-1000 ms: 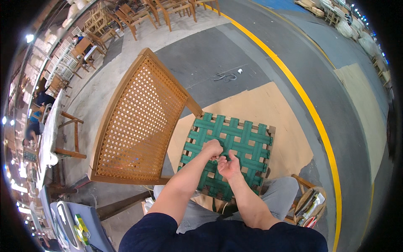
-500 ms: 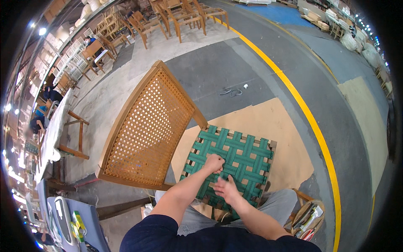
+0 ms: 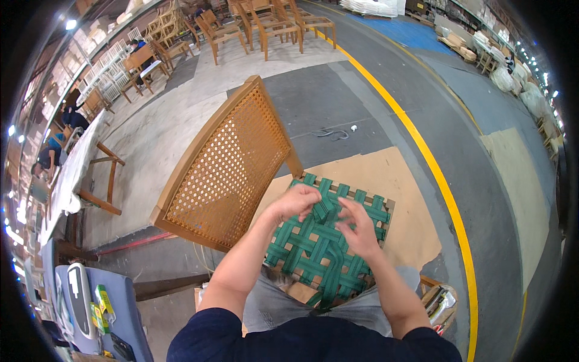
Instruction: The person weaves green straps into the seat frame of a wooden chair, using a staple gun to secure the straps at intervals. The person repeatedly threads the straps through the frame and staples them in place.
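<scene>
Green strap [image 3: 322,209], centre frame: fingers of my left hand [image 3: 295,203] seem pinched on it, right hand [image 3: 360,233] open alongside. Likely threading woven seat [image 3: 303,244]; next calls for right-hand grip.

Seat [image 3: 307,244] directly before the person, left hand [image 3: 297,203] and right hand [image 3: 357,229] above it, backrest [image 3: 232,163] left of seat, floor line [image 3: 422,142] farther right, chairs [image 3: 265,30] beyond, tools [image 3: 443,300] beside right knee.

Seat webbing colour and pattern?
Green webbing, woven over and under with gaps; best seen in the head view.
</scene>
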The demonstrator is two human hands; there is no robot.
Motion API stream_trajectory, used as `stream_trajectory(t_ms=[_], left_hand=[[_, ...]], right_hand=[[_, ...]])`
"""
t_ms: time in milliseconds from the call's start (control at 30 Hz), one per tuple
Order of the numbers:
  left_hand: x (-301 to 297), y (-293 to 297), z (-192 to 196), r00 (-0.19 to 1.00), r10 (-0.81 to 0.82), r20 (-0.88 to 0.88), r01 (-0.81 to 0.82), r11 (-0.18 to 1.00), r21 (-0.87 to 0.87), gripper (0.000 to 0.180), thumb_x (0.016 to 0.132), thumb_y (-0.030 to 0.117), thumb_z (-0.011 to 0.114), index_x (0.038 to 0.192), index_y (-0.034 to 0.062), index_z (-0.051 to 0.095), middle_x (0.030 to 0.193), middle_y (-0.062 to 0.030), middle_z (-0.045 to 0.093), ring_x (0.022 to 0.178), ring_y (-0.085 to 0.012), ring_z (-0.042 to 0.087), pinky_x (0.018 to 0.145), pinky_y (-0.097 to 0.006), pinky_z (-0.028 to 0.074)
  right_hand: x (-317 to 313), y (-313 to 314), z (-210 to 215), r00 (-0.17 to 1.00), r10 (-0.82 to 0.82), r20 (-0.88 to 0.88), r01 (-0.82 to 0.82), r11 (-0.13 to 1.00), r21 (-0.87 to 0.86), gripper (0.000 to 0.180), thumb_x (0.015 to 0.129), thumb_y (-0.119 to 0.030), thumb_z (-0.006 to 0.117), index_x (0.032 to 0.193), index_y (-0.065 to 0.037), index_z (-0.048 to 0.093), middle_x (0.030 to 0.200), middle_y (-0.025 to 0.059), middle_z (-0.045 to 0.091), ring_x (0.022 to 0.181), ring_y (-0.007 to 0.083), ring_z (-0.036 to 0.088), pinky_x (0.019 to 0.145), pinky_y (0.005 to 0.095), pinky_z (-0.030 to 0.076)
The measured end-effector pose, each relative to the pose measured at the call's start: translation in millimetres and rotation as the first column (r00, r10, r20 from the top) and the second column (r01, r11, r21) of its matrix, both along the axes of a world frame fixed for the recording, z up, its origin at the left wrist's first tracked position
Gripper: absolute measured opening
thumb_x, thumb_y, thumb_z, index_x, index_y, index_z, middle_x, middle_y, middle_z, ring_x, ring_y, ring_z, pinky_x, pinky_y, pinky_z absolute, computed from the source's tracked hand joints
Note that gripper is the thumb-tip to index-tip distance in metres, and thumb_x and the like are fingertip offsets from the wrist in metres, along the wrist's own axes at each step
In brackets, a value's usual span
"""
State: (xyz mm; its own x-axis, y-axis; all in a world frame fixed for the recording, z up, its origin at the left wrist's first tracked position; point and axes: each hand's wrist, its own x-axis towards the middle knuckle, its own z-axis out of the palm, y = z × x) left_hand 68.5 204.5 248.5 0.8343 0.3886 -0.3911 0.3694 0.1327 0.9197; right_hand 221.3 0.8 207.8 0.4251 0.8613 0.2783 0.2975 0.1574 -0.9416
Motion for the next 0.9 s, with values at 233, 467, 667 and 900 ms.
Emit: stream_trajectory(t_ms=[233,467,667,900], left_hand=[[-43.8,-51.3,-16.9,0.956,0.247,0.158,-0.284,0.915,0.288,0.019,0.104,0.014,0.063,0.119,0.0038,0.067,0.089,0.0018,0.062,0.081,-0.0070,0.058,0.073,-0.025,0.050],[-50.4,-99.9,-27.9,0.733,0.547,0.405,-0.567,0.820,-0.080,0.005,0.103,0.010,0.068,0.102,0.0064,0.065,0.089,0.0074,0.057,0.083,-0.0032,0.050,0.075,-0.022,0.043],[-54.8,-101.4,-28.9,0.667,0.615,0.420,-0.581,0.782,-0.224,0.010,0.104,0.013,0.068,0.096,0.0068,0.065,0.086,0.0088,0.055,0.080,-0.0015,0.046,0.070,-0.021,0.038],[-58.5,-102.8,-16.0,0.751,0.580,0.317,-0.587,0.805,-0.083,0.007,0.103,0.013,0.070,0.101,0.0060,0.067,0.091,0.0063,0.060,0.085,-0.0033,0.052,0.073,-0.022,0.042]], right_hand=[[-8.2,33.1,39.8,0.964,0.151,0.219,-0.147,0.989,-0.033,0.011,0.095,-0.002,0.071,0.105,0.002,0.071,0.107,0.0113,0.070,0.092,0.0250,0.070,0.080,0.0331,0.056],[-29.2,29.3,43.6,0.969,0.161,0.186,-0.156,0.987,-0.042,0.013,0.095,-0.002,0.073,0.107,0.001,0.069,0.095,0.0120,0.070,0.083,0.0261,0.069,0.074,0.0340,0.054],[-35.3,30.3,49.0,0.935,0.098,0.341,-0.165,0.970,0.176,0.017,0.090,-0.001,0.076,0.106,-0.002,0.070,0.095,0.0124,0.071,0.081,0.0277,0.070,0.071,0.0359,0.055],[-32.2,31.8,52.2,0.918,0.098,0.385,-0.163,0.976,0.141,0.014,0.088,0.000,0.076,0.101,-0.002,0.071,0.094,0.0119,0.071,0.081,0.0296,0.069,0.069,0.0376,0.055]])
